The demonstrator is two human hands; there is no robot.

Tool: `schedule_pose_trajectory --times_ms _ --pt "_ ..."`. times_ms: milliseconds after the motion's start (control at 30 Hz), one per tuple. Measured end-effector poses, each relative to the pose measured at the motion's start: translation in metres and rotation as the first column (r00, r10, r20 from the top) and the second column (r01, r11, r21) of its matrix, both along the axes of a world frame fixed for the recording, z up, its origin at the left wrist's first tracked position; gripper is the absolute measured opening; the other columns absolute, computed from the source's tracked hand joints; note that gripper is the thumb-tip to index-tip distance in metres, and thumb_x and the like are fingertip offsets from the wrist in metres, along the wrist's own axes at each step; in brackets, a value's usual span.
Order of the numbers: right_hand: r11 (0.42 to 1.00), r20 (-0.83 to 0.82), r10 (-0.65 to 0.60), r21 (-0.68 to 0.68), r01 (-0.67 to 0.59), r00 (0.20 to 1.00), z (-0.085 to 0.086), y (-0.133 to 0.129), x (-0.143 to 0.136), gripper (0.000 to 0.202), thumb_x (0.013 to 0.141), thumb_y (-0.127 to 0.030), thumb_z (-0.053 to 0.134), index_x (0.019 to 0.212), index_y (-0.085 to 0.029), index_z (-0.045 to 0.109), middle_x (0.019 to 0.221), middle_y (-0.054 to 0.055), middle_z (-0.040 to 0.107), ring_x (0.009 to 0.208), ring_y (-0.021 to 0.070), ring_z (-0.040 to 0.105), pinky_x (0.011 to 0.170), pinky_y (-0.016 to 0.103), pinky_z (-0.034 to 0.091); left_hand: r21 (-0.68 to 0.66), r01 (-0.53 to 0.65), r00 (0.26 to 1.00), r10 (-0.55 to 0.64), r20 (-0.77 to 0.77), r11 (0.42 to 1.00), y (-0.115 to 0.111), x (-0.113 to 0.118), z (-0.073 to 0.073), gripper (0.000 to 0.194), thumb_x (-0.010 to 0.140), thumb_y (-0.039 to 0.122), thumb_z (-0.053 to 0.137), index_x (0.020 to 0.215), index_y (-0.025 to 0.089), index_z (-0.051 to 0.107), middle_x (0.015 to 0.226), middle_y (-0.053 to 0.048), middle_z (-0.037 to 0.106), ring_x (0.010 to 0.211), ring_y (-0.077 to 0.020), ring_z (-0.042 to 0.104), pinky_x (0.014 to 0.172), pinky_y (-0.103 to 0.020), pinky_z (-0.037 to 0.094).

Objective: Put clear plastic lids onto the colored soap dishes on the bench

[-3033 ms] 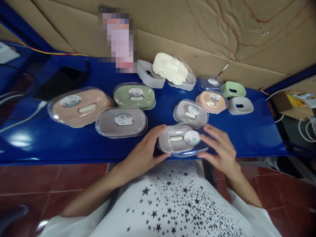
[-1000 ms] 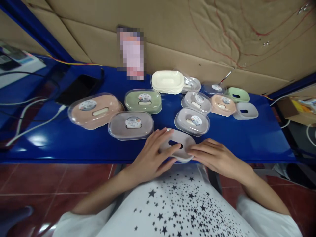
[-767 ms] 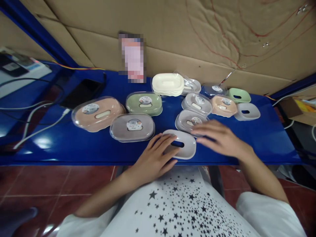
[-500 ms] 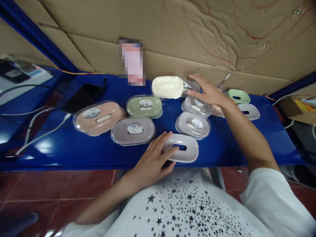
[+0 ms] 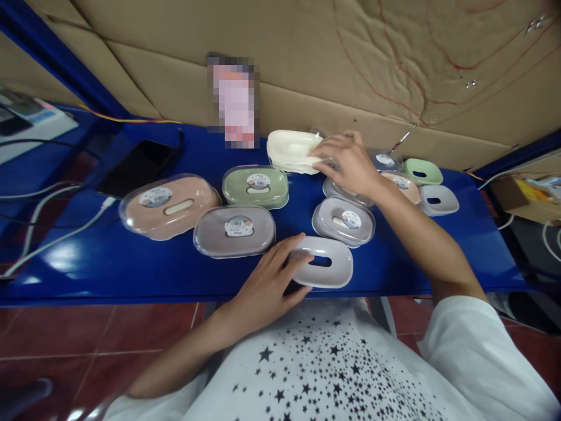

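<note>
My left hand [image 5: 269, 280] holds the left end of a grey oval soap dish [image 5: 343, 266] with a slot in its middle, near the front edge. At the back, the fingers of my right hand [image 5: 346, 161] are closed on the right end of the top cream tray [image 5: 289, 143] in a small stack. A clear lid [image 5: 316, 133] lies partly hidden behind that hand. Below my right wrist are two covered grey soap dishes [image 5: 333, 213], one largely hidden by the hand. A green covered dish [image 5: 239, 184] lies left of them.
Left stand a covered pink dish [image 5: 193, 196] and a covered grey dish [image 5: 210, 231]. On the right are a pink dish [image 5: 409, 190], a green dish [image 5: 433, 172] and a grey slotted dish [image 5: 449, 202]. A dark phone [image 5: 138, 166] and white cables [image 5: 30, 234] lie far left.
My right hand has moved left from the clear lids to the cream stack and closed on its top tray. My left hand stays on the grey dish. The view has shifted slightly.
</note>
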State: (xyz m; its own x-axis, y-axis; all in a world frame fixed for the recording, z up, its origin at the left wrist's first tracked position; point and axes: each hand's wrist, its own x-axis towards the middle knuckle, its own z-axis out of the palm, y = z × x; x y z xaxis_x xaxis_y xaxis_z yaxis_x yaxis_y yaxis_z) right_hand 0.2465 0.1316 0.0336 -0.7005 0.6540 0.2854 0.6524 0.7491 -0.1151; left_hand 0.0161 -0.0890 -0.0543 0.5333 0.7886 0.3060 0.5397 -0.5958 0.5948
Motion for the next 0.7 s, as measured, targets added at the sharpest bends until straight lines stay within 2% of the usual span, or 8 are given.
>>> schedule_pose_trajectory --times_ms 100,167,300,333,433,533,600,700 --pt "0.999 -0.100 -0.040 -0.020 0.038 0.994 0.013 -0.051 0.020 0.022 0.109 -0.044 0.056 0.122 -0.034 0.072 0.127 0.001 0.079 0.127 0.0268 0.070 0.120 0.059 0.045 -0.027 -0.029 0.999 0.030 0.028 0.999 -0.001 -0.001 0.000 0.058 0.100 0.034 0.073 0.152 0.027 0.047 0.162 -0.016 0.047 0.149 -0.0345 0.051 0.121 -0.058 0.051" --pt "0.999 -0.161 -0.049 0.000 0.050 0.986 0.014 -0.100 0.042 0.023 0.107 -0.042 0.062 0.128 -0.040 0.071 0.125 -0.001 0.080 0.122 0.0271 0.073 0.116 0.057 0.050 -0.014 -0.043 0.998 0.044 0.045 0.999 -0.004 -0.003 0.001 0.052 0.101 0.036 0.073 0.147 0.029 0.051 0.161 -0.015 0.047 0.148 -0.0343 0.052 0.121 -0.058 0.051" --pt "0.962 -0.259 -0.230 0.085 0.259 0.938 -0.003 -0.207 0.104 0.058 0.093 -0.027 0.077 0.143 -0.053 0.065 0.113 -0.002 0.082 0.103 0.0342 0.078 0.101 0.062 0.057 0.031 -0.109 0.990 0.106 0.099 0.994 -0.010 -0.008 0.004 0.033 0.104 0.031 0.068 0.135 0.028 0.056 0.159 -0.013 0.050 0.148 -0.0321 0.053 0.121 -0.056 0.051" --pt "0.951 -0.292 -0.234 0.129 0.280 0.927 -0.008 -0.231 0.119 0.062 0.089 -0.025 0.081 0.142 -0.054 0.066 0.107 -0.001 0.082 0.095 0.0354 0.079 0.091 0.062 0.059 0.033 -0.131 0.986 0.127 0.109 0.991 -0.010 -0.008 0.004 0.033 0.105 0.030 0.067 0.135 0.027 0.056 0.158 -0.013 0.052 0.147 -0.0317 0.054 0.122 -0.055 0.051" --pt "0.953 -0.228 -0.298 -0.011 0.304 0.927 -0.022 -0.284 0.149 0.059 0.092 -0.015 0.076 0.143 -0.044 0.068 0.110 0.001 0.080 0.097 0.0315 0.077 0.088 0.057 0.058 0.035 -0.178 0.974 0.171 0.152 0.983 -0.011 -0.007 0.005 0.029 0.106 0.029 0.064 0.134 0.026 0.058 0.155 -0.012 0.056 0.143 -0.0303 0.058 0.121 -0.052 0.052" --pt "0.971 -0.160 -0.228 -0.106 0.213 0.960 -0.036 -0.300 0.143 0.044 0.097 -0.013 0.073 0.137 -0.030 0.071 0.113 0.003 0.079 0.103 0.0264 0.074 0.093 0.051 0.056 0.074 -0.199 0.961 0.179 0.212 0.977 -0.010 -0.003 0.005 0.029 0.106 0.030 0.062 0.135 0.025 0.059 0.154 -0.013 0.057 0.143 -0.0296 0.059 0.121 -0.051 0.052" --pt "0.984 -0.122 -0.156 -0.107 0.144 0.980 -0.048 -0.292 0.123 0.036 0.099 -0.013 0.072 0.133 -0.025 0.071 0.112 0.004 0.079 0.105 0.0239 0.073 0.097 0.048 0.054 0.116 -0.178 0.964 0.150 0.221 0.977 -0.010 0.001 0.005 0.031 0.106 0.032 0.063 0.135 0.024 0.059 0.155 -0.014 0.056 0.145 -0.0306 0.057 0.122 -0.052 0.051" --pt "0.998 -0.140 -0.062 -0.008 0.062 0.988 -0.070 -0.268 0.089 0.031 0.100 -0.014 0.072 0.130 -0.023 0.070 0.110 0.004 0.079 0.107 0.0223 0.071 0.101 0.045 0.053 0.158 -0.124 0.979 0.094 0.182 0.980 -0.010 0.007 0.003 0.034 0.104 0.031 0.067 0.137 0.024 0.058 0.156 -0.014 0.055 0.150 -0.0314 0.053 0.123 -0.053 0.050"
